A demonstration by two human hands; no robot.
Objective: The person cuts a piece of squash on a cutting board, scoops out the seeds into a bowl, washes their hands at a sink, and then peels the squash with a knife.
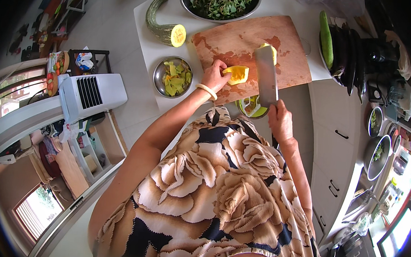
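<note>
On the wooden cutting board [229, 34], the fingers of my left hand [216, 75] grip the left end of a hollowed yellow squash piece [238, 75]. My right hand [280, 121] is closed around the handle of a cleaver [266, 75], whose broad blade points away from me over the board. Another squash piece [274, 55] lies partly hidden behind the blade's far end. Left of the board rests a curved green squash [159, 23], its cut face showing yellow flesh and seeds. Nearer me, a steel bowl [155, 76] holds green peel and scraps.
A large bowl [183, 7] of leafy greens stands beyond the board. Under the board's near edge sits a green bin [263, 112]. At right are a green gourd [326, 40] and several dark eggplants [352, 59]. Cabinets [333, 115] run along my right side.
</note>
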